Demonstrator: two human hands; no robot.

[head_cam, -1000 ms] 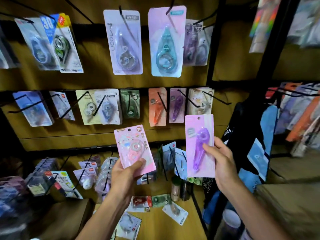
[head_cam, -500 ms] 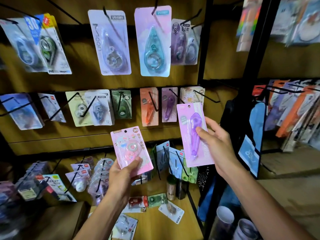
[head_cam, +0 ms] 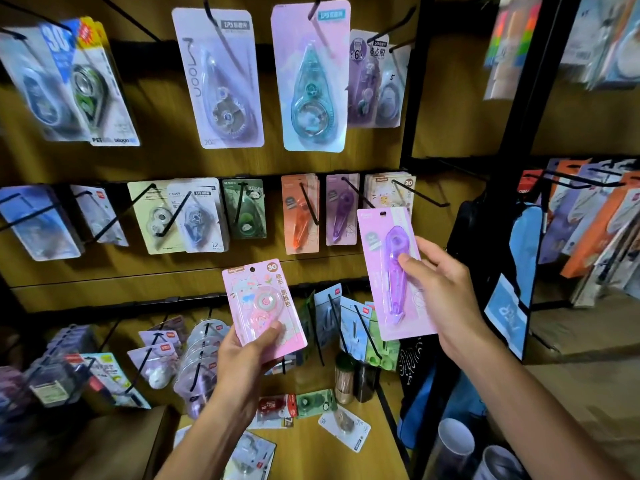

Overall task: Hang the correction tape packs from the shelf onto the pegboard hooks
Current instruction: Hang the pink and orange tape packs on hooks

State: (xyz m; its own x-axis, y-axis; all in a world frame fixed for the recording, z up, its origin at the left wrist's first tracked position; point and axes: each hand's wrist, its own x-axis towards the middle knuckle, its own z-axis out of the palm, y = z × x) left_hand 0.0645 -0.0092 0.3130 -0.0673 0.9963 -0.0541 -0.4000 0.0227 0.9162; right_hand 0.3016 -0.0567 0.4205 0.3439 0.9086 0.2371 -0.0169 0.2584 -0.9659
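My left hand [head_cam: 242,362] grips a pink correction tape pack [head_cam: 258,303] by its lower edge, held upright in front of the lower row of hooks. My right hand [head_cam: 440,289] holds a lilac pack with a purple tape dispenser [head_cam: 389,271], tilted slightly, its hang hole just below a black hook [head_cam: 419,194] of the middle row. A matching purple pack [head_cam: 341,209] hangs left of it. Loose packs [head_cam: 311,407] lie on the wooden shelf [head_cam: 311,455] below.
The pegboard carries three rows of hanging packs on black hooks that stick out toward me. A black upright post [head_cam: 414,81] bounds the board on the right. Beyond it hang blue bags [head_cam: 516,271] and more stationery. Two small jars [head_cam: 353,379] stand on the shelf.
My right hand has raised the lilac pack up toward the middle-row hook at the right. My left hand keeps the pink pack in about the same place.
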